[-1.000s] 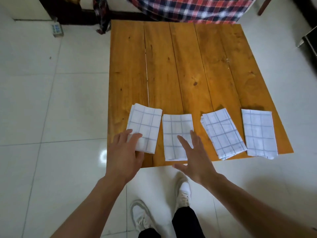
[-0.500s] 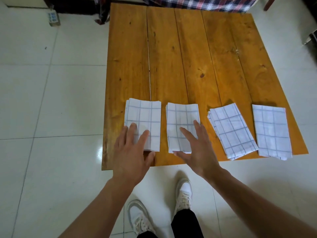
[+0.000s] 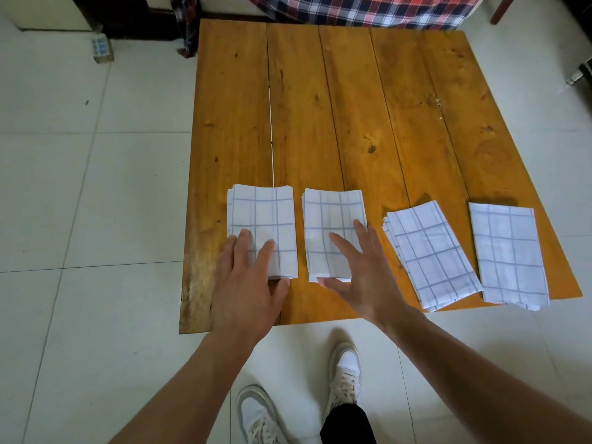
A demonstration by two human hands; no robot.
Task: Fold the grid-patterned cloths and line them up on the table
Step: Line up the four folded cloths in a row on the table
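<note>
- Wooden table, four planks; four folded grid-patterned cloths in a row along its near edge.
- First cloth, nearest the near-left corner: square to the edge. Left hand lies flat on its near half, fingers straight and slightly spread, thumb past the cloth's near end on bare wood. The hand hides the cloth's near-left corner.
- Second cloth, just beside the first, a narrow strip of wood between them. Right hand rests on its near-right part, fingers extended, nothing gripped; thumb at the cloth's near end. Contact pressure hard to judge, possibly only light touch.
- Third cloth: skewed, layers fanned out at its left side, near end overhanging the near edge.
- Fourth cloth, towards the near-right corner: near end also overhangs the edge.
- Plaid fabric beyond the far edge, cut off by the frame.
- Two white shoes on the tiled floor, the left one partly cut off.
</note>
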